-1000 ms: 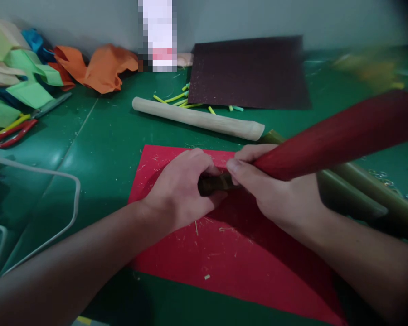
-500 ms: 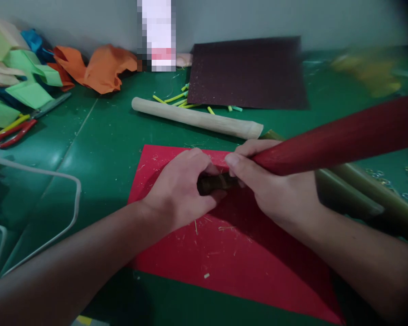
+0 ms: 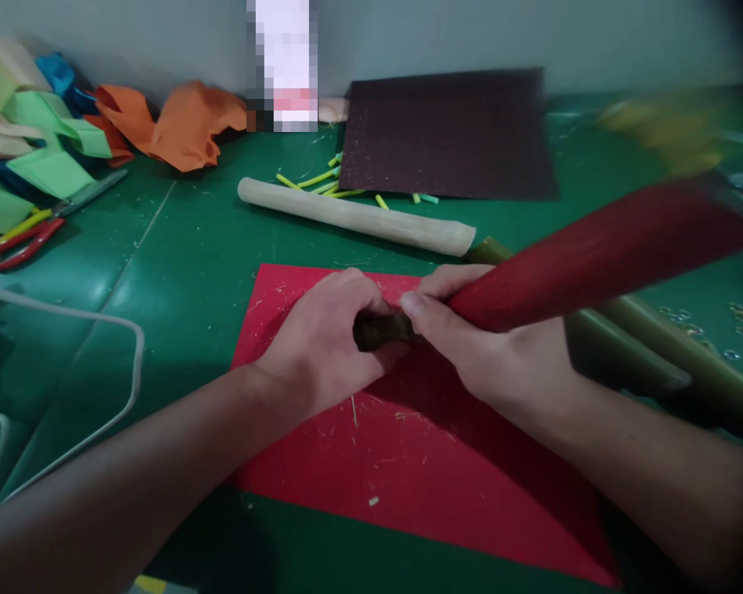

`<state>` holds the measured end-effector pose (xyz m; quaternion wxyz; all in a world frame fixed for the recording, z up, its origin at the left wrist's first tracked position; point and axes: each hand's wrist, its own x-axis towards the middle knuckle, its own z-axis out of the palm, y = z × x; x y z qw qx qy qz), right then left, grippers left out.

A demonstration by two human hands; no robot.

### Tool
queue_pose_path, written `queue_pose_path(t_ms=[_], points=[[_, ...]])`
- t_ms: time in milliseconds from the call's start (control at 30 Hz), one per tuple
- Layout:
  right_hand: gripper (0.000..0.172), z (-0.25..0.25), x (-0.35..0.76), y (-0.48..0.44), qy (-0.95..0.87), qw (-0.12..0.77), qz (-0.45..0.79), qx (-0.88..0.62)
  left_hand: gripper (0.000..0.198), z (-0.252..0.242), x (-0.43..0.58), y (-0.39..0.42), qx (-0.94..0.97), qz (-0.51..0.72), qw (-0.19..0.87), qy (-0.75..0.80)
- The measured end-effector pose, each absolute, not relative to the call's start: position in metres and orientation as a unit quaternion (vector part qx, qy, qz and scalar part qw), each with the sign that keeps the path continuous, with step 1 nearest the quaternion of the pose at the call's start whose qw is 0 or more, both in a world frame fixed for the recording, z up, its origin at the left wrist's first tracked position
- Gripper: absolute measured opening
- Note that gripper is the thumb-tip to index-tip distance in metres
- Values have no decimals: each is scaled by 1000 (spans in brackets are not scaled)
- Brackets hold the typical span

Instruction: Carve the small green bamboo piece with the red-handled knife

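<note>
My left hand [image 3: 325, 342] is curled around a dark brownish-green bamboo piece [image 3: 376, 332], low over a red sheet [image 3: 421, 487] scattered with thin shavings. Most of that piece is hidden by my fingers. My right hand [image 3: 492, 351] is closed on a thick red rod [image 3: 594, 260], which slants up to the right, its far end raised. The thumb and fingertips of this hand meet the right end of the bamboo piece. I cannot make out the rod's lower end, as the hand covers it.
Behind the sheet lies a pale bamboo stick [image 3: 352, 216]. Farther back are a dark brown sheet [image 3: 446, 136] and yellow tube pieces [image 3: 319, 176]. Green bamboo lengths [image 3: 631, 351] and small rings [image 3: 687, 322] are at right. Scissors [image 3: 25, 243], crumpled orange paper [image 3: 189, 128] and a white bent frame [image 3: 139, 355] are left.
The red rod has tilted and shifted slightly left and down at my right hand, so its far end now shows. My left hand stays around the bamboo piece.
</note>
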<state>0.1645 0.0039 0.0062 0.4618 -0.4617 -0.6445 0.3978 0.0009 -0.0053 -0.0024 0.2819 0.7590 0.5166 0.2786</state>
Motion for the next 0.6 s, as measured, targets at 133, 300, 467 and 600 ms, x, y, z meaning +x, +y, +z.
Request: queue_pose_path(t_ms=[133, 300, 467, 600], points=[[26, 7, 166, 7, -638, 456, 403, -472, 17, -3, 0, -5, 759, 272, 293, 514], [28, 11, 166, 7, -663, 416, 436, -444, 21, -5, 2, -6, 749, 288, 297, 517], [26, 9, 165, 5, -668, 422, 421, -446, 21, -4, 2, -6, 753, 284, 291, 518], [23, 5, 166, 6, -642, 463, 402, -460, 17, -3, 1, -6, 758, 274, 296, 513]])
